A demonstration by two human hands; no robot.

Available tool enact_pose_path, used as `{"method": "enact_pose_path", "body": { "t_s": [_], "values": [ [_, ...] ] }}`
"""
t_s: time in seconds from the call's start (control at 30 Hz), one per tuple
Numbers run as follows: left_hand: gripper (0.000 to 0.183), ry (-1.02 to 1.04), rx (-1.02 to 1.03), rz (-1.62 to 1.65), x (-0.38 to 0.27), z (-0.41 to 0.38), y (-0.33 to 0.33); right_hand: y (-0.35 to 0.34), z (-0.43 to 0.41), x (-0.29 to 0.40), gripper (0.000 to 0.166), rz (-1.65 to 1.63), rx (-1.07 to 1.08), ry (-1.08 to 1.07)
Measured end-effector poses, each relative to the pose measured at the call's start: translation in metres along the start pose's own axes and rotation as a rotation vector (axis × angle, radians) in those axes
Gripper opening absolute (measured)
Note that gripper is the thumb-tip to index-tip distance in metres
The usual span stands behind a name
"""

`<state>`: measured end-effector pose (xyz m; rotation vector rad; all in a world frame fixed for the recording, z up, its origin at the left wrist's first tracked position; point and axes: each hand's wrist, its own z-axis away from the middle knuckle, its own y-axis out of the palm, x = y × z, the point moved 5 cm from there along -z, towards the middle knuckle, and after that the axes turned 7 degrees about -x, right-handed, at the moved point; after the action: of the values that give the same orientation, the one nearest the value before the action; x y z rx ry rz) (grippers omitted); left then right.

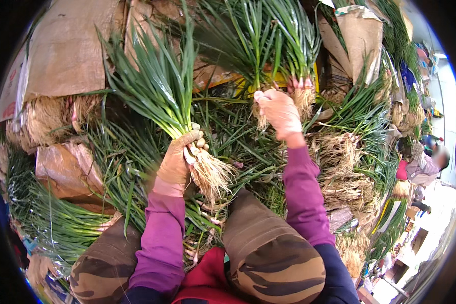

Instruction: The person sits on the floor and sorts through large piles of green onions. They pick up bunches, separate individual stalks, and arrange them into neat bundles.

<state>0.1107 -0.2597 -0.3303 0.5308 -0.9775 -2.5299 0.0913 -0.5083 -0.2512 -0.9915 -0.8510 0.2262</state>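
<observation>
My left hand, in a tan glove, grips a bunch of spring onions just above the roots. Its green leaves fan up and to the left, and its pale roots hang below my fist. Farther right, my gloved right hand is closed at the base of a few spring onion stalks, whose roots show beside and below the fingers. Right behind that hand stands another bunch of spring onions with pinkish bulbs. Loose green leaves litter the ground between my hands.
Brown sheeting covers rooted bunches at upper left. More spring onions lie beside my left knee. Piled roots line the right side, near a wrapped bundle. Another person sits at far right.
</observation>
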Motion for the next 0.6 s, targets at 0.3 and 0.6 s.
{"method": "enact_pose_path", "body": {
  "t_s": [0.3,0.6],
  "values": [
    [0.021,-0.101,0.075,0.014,0.017,-0.003,-0.005,0.022,-0.032,-0.066,0.036,0.470,-0.049,0.047],
    [0.027,-0.071,0.006,-0.128,0.010,-0.003,-0.016,0.050,0.089,0.013,0.030,0.044,0.236,-0.487]
  ]
}}
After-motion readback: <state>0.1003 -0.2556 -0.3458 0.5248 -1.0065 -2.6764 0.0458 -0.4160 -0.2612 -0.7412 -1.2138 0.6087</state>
